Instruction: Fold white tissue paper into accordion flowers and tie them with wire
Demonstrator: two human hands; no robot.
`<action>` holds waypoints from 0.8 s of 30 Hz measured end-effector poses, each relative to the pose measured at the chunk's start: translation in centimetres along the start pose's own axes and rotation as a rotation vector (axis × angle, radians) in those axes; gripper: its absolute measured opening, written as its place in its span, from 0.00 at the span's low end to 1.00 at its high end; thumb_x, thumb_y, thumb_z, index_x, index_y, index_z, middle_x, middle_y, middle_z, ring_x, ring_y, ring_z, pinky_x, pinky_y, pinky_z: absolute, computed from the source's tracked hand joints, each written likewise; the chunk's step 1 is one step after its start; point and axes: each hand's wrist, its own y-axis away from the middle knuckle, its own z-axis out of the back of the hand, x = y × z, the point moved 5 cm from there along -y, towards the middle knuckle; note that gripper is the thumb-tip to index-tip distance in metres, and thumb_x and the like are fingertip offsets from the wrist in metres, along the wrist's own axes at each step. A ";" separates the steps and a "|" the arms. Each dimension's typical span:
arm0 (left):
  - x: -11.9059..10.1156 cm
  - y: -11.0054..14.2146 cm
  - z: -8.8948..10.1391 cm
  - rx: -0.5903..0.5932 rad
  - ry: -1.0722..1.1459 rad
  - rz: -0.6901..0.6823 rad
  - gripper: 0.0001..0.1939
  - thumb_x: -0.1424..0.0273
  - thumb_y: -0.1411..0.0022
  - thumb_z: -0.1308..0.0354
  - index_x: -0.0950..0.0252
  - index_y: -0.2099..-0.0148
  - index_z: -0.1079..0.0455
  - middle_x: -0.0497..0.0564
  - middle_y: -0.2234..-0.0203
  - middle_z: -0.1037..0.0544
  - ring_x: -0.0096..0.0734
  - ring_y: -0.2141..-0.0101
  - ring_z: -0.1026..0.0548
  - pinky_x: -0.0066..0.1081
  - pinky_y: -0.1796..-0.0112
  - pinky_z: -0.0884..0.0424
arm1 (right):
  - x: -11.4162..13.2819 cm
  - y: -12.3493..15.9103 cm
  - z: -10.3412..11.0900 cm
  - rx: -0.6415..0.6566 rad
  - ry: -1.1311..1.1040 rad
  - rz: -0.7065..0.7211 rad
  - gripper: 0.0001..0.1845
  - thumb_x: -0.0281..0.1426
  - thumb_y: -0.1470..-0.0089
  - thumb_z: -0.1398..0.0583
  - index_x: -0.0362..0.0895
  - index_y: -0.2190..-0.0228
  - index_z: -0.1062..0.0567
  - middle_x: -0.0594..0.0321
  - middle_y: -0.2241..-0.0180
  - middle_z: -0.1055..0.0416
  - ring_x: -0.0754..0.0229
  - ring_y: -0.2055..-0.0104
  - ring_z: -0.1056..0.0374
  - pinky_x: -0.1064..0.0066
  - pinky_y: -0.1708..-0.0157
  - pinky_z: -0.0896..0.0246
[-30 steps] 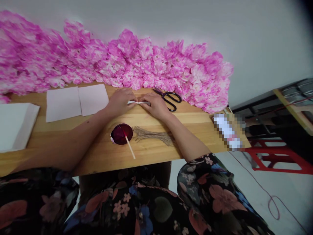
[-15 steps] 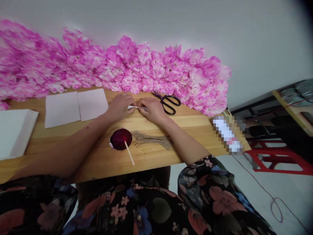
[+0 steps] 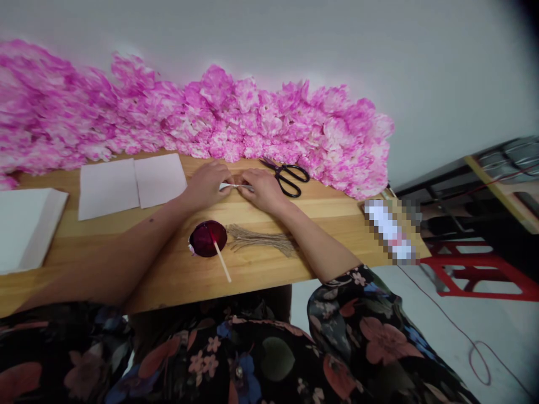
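Note:
Between my two hands runs a narrow white paper strip, gathered and pinched in at its middle. My left hand is closed on its left end. The right end is in the closed fingers of my right hand; a thin tie seems to cross the narrow middle, too small to make out. Just right of my right hand lie black-handled scissors. Nearer to me, a bundle of thin brown twine pieces lies beside a small bowl of dark red liquid with a wooden stick in it.
Pink and white paper flowers are heaped along the wall. Two pale paper sheets lie left of my hands, with a thick white paper stack farther left. A blurred-out object sits at the table's right end, near a red stool.
Both hands stay in nearly the same place with the paper. Slightly more white paper shows by my right fingers. The view has shifted a little.

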 end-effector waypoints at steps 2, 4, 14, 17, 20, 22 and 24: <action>0.0 0.0 0.0 0.004 0.014 0.000 0.08 0.68 0.37 0.45 0.63 0.64 0.25 0.55 0.68 0.22 0.47 0.58 0.26 0.45 0.54 0.31 | -0.1 0.0 -0.1 0.006 0.001 -0.003 0.07 0.29 0.37 0.40 0.43 0.60 0.20 0.55 0.59 0.20 0.50 0.56 0.29 0.61 0.54 0.42; 0.1 0.0 0.0 0.007 0.029 -0.003 0.09 0.68 0.36 0.45 0.64 0.64 0.24 0.56 0.68 0.22 0.47 0.58 0.26 0.45 0.54 0.31 | -0.1 0.1 -0.3 0.002 0.001 0.001 0.07 0.29 0.37 0.40 0.43 0.60 0.20 0.54 0.59 0.20 0.50 0.55 0.29 0.62 0.53 0.42; 0.4 -0.1 -0.4 -0.015 0.060 -0.020 0.10 0.67 0.36 0.45 0.64 0.63 0.24 0.56 0.68 0.21 0.46 0.60 0.25 0.43 0.56 0.31 | -0.3 1.1 4.5 0.260 -0.047 -0.022 0.09 0.31 0.36 0.41 0.44 0.59 0.20 0.59 0.60 0.19 0.57 0.61 0.27 0.69 0.63 0.44; 0.6 -0.2 -0.4 -0.008 0.065 -0.004 0.11 0.66 0.36 0.45 0.65 0.63 0.24 0.57 0.67 0.21 0.47 0.59 0.25 0.43 0.56 0.31 | -3.2 2.4 8.6 0.151 0.125 -0.253 0.10 0.29 0.38 0.40 0.45 0.57 0.19 0.59 0.59 0.18 0.54 0.58 0.26 0.68 0.62 0.43; 0.6 -0.2 -0.3 -0.008 0.075 0.015 0.11 0.65 0.35 0.45 0.65 0.63 0.24 0.57 0.66 0.20 0.47 0.59 0.25 0.44 0.56 0.31 | -5.7 3.9 9.6 0.212 0.277 -0.380 0.12 0.31 0.40 0.37 0.44 0.55 0.19 0.54 0.54 0.18 0.49 0.54 0.25 0.66 0.60 0.41; 0.5 -0.1 -0.1 -0.006 0.091 0.018 0.11 0.65 0.35 0.45 0.65 0.63 0.24 0.57 0.67 0.20 0.46 0.60 0.25 0.44 0.56 0.31 | -6.7 4.6 8.9 0.262 0.316 -0.418 0.16 0.32 0.40 0.36 0.44 0.50 0.21 0.52 0.51 0.19 0.47 0.52 0.25 0.66 0.60 0.40; 0.5 -0.1 0.0 -0.004 0.100 0.020 0.11 0.66 0.35 0.45 0.65 0.63 0.24 0.57 0.66 0.20 0.47 0.60 0.25 0.43 0.56 0.31 | -7.0 5.1 8.0 0.256 0.322 -0.419 0.19 0.33 0.37 0.38 0.44 0.45 0.23 0.50 0.48 0.20 0.47 0.50 0.24 0.66 0.59 0.39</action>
